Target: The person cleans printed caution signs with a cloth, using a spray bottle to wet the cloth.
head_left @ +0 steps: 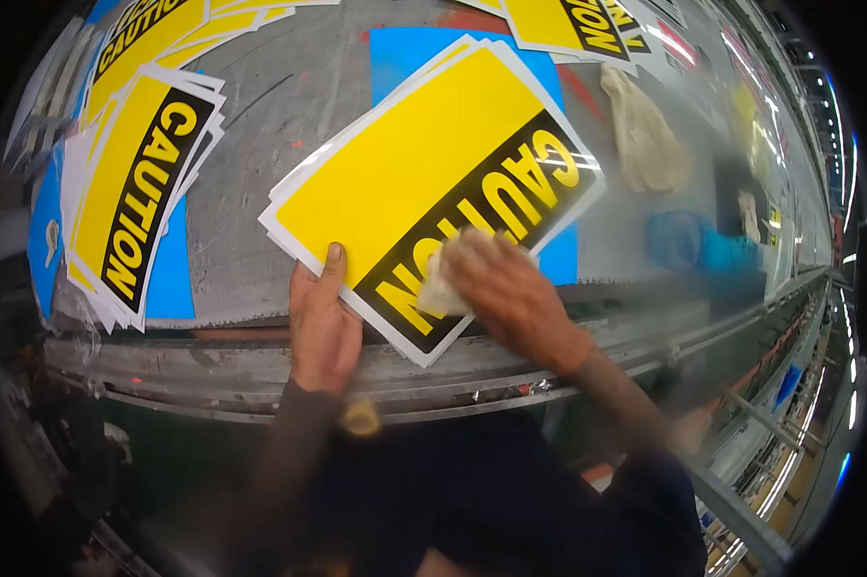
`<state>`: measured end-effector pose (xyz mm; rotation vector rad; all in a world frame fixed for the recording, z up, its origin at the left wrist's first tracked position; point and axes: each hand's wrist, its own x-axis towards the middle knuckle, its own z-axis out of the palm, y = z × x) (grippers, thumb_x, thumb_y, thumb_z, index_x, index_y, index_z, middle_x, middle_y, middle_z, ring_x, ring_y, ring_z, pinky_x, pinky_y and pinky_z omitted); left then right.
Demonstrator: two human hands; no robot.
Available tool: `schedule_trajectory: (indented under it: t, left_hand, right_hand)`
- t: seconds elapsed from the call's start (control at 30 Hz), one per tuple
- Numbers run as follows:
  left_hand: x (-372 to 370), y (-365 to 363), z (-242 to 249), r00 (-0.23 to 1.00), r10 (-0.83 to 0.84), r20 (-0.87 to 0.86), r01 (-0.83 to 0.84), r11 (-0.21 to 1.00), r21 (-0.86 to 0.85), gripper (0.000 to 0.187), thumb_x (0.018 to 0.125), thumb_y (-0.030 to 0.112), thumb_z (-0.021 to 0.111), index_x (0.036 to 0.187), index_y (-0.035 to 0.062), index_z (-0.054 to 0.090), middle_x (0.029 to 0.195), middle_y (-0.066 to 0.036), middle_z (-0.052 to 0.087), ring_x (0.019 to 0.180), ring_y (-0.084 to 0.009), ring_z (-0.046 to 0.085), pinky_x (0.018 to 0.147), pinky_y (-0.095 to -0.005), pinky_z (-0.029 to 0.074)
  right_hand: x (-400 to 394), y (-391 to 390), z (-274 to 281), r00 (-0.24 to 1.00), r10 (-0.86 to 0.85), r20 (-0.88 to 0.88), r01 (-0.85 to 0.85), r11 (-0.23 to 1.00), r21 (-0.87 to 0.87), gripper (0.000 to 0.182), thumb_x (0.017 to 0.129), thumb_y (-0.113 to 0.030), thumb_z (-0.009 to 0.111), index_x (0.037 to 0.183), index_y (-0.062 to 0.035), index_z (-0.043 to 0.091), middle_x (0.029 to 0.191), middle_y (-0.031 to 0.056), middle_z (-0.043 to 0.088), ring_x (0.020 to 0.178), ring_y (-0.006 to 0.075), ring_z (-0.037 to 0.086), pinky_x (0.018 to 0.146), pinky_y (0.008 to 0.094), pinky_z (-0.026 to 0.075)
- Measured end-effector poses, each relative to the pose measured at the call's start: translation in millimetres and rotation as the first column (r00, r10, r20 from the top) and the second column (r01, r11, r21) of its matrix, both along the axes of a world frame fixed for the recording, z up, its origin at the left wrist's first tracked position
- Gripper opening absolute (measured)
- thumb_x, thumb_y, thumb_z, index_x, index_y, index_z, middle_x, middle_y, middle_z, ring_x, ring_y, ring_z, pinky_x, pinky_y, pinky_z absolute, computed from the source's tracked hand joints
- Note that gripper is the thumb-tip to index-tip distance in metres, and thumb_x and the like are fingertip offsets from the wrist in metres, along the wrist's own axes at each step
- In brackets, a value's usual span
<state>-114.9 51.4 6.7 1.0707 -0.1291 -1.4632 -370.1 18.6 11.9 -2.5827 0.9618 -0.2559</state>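
A small stack of yellow and black caution signs lies at an angle in front of me, its near corner reaching past the table edge. My left hand grips the lower left edge of the signs, thumb on top and fingers underneath. Pressed on the black lettering band is a pale cloth, bunched under the closed fingers of my right hand. The right hand is slightly blurred and covers part of the word. Beneath the stack is a blue sheet.
More caution signs lie in a pile on the left over another blue sheet, with further signs at the back. A whitish cloth and a blurred blue container are on the right. A metal rail runs along the front.
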Motion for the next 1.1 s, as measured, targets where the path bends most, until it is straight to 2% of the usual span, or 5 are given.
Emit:
schedule_trajectory:
  t: [0.27,0.57,0.8,0.97,1.1]
  left_hand:
    - [-7,2,-3,0.991,-0.011,0.136,0.014,1.0,-0.021,0.041,0.113,0.015,0.06,0.15,0.001,0.051,0.149,-0.013,0.061,0.139,-0.0233,0.059,0.116,-0.0393,0.049]
    - [-9,3,-3,0.986,-0.011,0.167,0.01,1.0,0.009,0.043,0.112,0.016,0.062,0.15,0.0018,0.05,0.149,-0.013,0.061,0.139,-0.0243,0.058,0.117,-0.0409,0.048]
    - [-8,3,-3,0.987,-0.027,0.158,0.027,1.0,0.003,0.045,0.111,0.015,0.063,0.152,0.0022,0.048,0.151,-0.013,0.06,0.14,-0.0245,0.058,0.119,-0.0413,0.047]
    - [-10,6,-3,0.991,0.011,0.135,-0.009,1.0,-0.016,0.047,0.112,0.014,0.061,0.155,0.001,0.046,0.153,-0.014,0.058,0.142,-0.0248,0.056,0.121,-0.041,0.044]
    - [-10,5,-3,0.988,0.019,0.153,-0.021,1.0,0.007,0.047,0.112,0.011,0.06,0.156,0.0022,0.045,0.153,-0.013,0.057,0.141,-0.0241,0.056,0.12,-0.0429,0.045]
  right_hand:
    - [-6,23,7,0.975,0.21,-0.069,-0.211,0.977,-0.004,0.05,0.099,-0.019,0.067,0.149,-0.0211,0.062,0.16,0.0004,0.057,0.155,0.0181,0.045,0.135,0.0548,0.025]
    - [-3,33,7,0.996,0.089,-0.027,-0.088,0.995,0.042,0.049,0.098,-0.016,0.069,0.146,-0.0246,0.065,0.154,-0.0042,0.063,0.15,0.0127,0.051,0.135,0.0621,0.015]
    - [-32,3,6,0.996,-0.032,-0.084,0.022,0.993,-0.12,0.056,0.092,-0.001,0.07,0.146,-0.0153,0.061,0.153,0.0023,0.064,0.145,0.0179,0.058,0.132,0.067,0.016]
    - [-44,-75,-17,0.902,-0.423,0.085,0.431,0.87,-0.238,0.062,0.091,0.001,0.063,0.151,-0.0004,0.052,0.151,0.0198,0.06,0.145,0.0405,0.052,0.126,0.0579,0.033]
    - [34,-6,-12,0.994,-0.029,0.106,0.037,0.997,-0.071,0.063,0.092,-0.006,0.061,0.153,0.002,0.051,0.158,0.0209,0.053,0.15,0.0385,0.048,0.126,0.0539,0.036]
